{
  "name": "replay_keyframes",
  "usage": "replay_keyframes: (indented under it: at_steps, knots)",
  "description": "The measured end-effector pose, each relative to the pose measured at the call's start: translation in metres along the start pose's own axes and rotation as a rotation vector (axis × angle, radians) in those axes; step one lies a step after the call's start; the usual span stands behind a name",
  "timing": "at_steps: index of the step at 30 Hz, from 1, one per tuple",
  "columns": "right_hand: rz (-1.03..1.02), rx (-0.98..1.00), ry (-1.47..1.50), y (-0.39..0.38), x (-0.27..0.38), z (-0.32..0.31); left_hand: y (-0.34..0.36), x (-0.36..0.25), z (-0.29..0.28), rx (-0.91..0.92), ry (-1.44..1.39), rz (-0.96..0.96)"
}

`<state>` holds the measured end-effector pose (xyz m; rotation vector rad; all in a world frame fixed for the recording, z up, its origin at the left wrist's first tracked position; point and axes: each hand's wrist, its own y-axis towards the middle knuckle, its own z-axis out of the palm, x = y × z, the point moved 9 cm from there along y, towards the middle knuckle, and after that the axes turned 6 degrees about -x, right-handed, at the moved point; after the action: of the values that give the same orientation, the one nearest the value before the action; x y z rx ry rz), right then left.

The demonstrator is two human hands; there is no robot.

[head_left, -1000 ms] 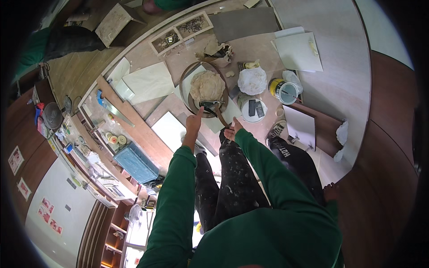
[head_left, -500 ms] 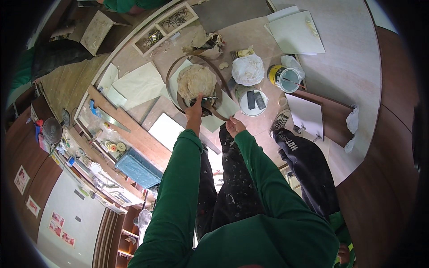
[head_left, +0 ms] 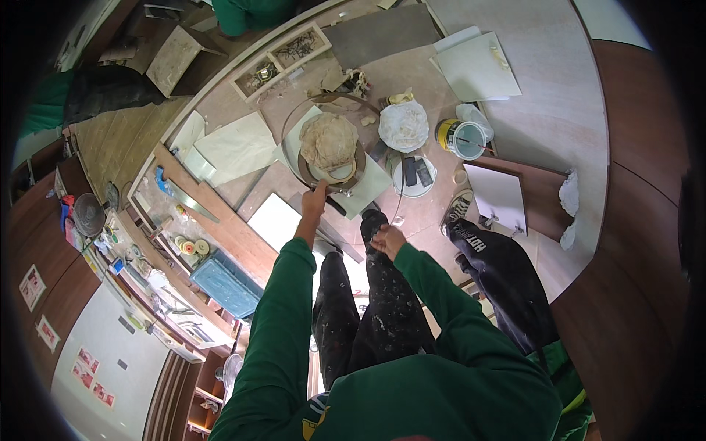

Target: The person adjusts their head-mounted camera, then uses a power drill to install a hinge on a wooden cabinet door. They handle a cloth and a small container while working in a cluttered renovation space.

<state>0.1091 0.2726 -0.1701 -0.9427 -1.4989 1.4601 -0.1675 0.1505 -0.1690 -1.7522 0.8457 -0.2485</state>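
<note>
My left hand [head_left: 313, 201] is closed at the near rim of a round board [head_left: 348, 176] bearing a wrinkled tan bundle [head_left: 327, 138]; what its fingers grip is unclear. A thin brown strip [head_left: 285, 129] arches loosely around these and runs down toward my right hand [head_left: 387, 241], whose closed fingers pinch its end over my dark, paint-spotted trousers. A pale square sheet [head_left: 373, 182] lies beneath the board. Right of it are a crumpled white bundle [head_left: 403, 125] and a round white container [head_left: 426, 187] with dark blocks [head_left: 416, 170] on it.
At right stand a bucket [head_left: 468, 147], a white panel [head_left: 493, 192] and a co-worker's leg and sneaker [head_left: 456, 209]. A saw [head_left: 195, 202], long plank [head_left: 163, 169] and blue crate [head_left: 224, 283] are at left. A nail box [head_left: 294, 48] and another person's green sleeve [head_left: 232, 15] are farther back.
My right hand has moved down toward me, drawing the strip out into a longer, looser curve. My left hand has shifted slightly down and left from the middle of the board.
</note>
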Motion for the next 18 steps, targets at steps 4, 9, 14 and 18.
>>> replay_keyframes:
  at_steps: [4,9,14,18]
  knots:
    - [0.012,0.014,-0.088,-0.032,-0.063,-0.012,-0.017,0.036,-0.039,0.016,-0.103,0.0]
    - [0.098,0.003,-0.059,-0.076,-0.129,0.014,-0.035,0.097,-0.081,0.082,-0.219,-0.067]
    - [0.116,-0.052,-0.075,-0.094,-0.185,0.036,-0.051,0.165,-0.109,0.084,-0.275,-0.159]
    - [0.081,-0.019,-0.179,-0.11,-0.215,0.042,-0.065,0.172,-0.116,0.109,-0.274,-0.128]
